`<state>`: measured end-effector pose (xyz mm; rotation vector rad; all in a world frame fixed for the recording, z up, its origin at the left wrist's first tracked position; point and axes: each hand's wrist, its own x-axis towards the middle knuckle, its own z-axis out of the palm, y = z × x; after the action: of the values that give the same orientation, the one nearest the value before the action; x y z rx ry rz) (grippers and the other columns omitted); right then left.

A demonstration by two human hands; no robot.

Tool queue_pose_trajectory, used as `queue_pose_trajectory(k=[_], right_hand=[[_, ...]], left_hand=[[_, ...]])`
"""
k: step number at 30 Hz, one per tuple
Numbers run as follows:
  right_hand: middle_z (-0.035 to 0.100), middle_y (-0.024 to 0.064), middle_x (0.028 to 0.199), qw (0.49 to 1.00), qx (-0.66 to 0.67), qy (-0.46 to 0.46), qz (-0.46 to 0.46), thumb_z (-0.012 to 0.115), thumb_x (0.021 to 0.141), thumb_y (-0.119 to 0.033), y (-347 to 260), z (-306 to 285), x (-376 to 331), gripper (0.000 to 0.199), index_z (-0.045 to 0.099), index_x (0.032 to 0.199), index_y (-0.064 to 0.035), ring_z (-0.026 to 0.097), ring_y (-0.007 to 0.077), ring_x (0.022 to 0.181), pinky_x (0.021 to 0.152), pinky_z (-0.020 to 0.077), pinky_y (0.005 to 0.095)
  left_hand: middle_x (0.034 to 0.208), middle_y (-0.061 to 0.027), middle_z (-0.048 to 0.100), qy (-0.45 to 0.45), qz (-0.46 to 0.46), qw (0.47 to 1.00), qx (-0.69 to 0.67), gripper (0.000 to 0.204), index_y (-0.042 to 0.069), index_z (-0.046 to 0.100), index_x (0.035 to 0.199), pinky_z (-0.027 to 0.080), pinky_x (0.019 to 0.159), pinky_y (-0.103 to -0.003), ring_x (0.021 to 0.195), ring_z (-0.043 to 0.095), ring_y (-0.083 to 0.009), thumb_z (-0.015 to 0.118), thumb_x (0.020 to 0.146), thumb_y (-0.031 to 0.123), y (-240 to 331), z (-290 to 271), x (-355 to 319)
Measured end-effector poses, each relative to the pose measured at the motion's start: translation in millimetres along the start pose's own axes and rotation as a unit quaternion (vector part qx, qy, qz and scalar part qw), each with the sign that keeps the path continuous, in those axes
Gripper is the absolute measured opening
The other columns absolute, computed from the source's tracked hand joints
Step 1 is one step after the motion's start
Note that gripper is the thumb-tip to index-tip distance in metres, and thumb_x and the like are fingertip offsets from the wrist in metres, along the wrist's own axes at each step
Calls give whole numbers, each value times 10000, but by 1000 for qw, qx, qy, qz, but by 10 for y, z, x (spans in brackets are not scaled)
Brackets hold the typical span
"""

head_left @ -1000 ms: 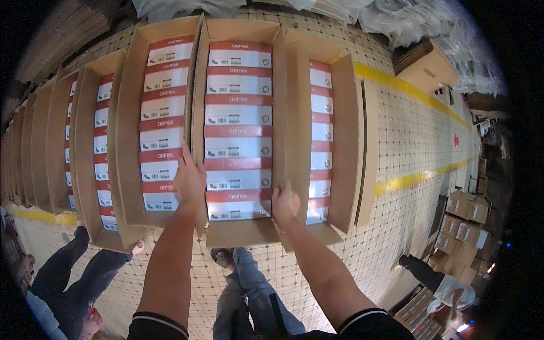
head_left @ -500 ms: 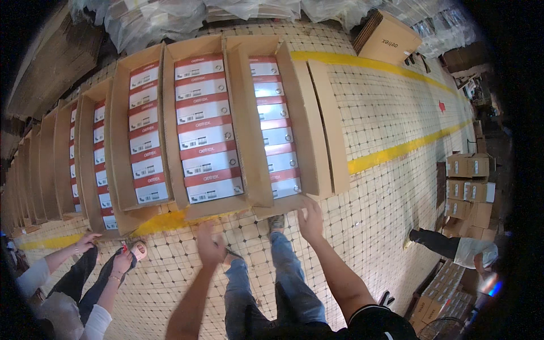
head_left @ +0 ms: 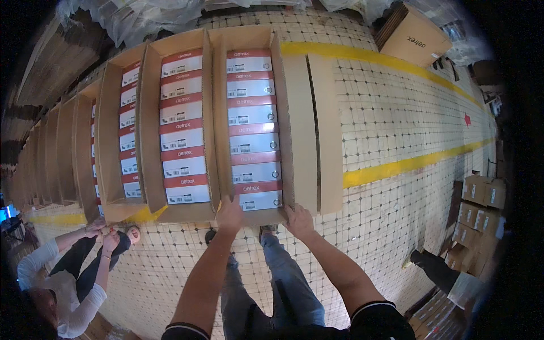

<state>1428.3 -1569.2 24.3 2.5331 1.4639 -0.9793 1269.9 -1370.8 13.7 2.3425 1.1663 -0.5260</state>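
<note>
In front of me stands a long open cardboard carton (head_left: 285, 113), the rightmost in a row. A single column of white-and-red shoe boxes (head_left: 252, 116) lies inside it. At the carton's near left corner my left hand (head_left: 230, 215) has its fingers closed over the edge. My right hand (head_left: 299, 220) grips the near right corner, thumb and fingers bent over the rim. Both arms reach forward from the lower edge. Left of this carton is another open carton (head_left: 208, 113) with similar boxes.
More open cartons (head_left: 68, 147) continue leftward. Outward-folded flaps (head_left: 326, 130) extend right of mine. At lower left a person (head_left: 73, 283) holds their hands close together. Yellow lines (head_left: 391, 170) cross the tiled floor. Stacked cartons (head_left: 476, 209) and another person's leg (head_left: 436, 271) are at right.
My left hand has gone from above the floor onto the carton's near left corner. My right hand has closed on the other corner. The person at left has brought their hands together.
</note>
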Motion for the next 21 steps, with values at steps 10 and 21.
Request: queue_pose_trajectory(k=[10, 21], right_hand=[[573, 152, 976, 997, -15, -4, -69, 674, 817, -337, 181, 87, 28, 365, 619, 1060, -70, 651, 294, 882, 776, 500, 418], [633, 120, 821, 980, -27, 35, -195, 618, 882, -341, 285, -554, 161, 247, 693, 943, -114, 665, 258, 636, 549, 529, 383]], left_hand=[[1149, -209, 586, -128, 19, 991, 34, 505, 40, 602, 1156, 552, 790, -448, 995, 652, -364, 640, 855, 444, -330, -235, -414], [874, -129, 632, -69, 162, 984, 32, 319, 80, 645, 870, 529, 740, -457, 854, 644, -322, 646, 874, 399, -520, -456, -256]])
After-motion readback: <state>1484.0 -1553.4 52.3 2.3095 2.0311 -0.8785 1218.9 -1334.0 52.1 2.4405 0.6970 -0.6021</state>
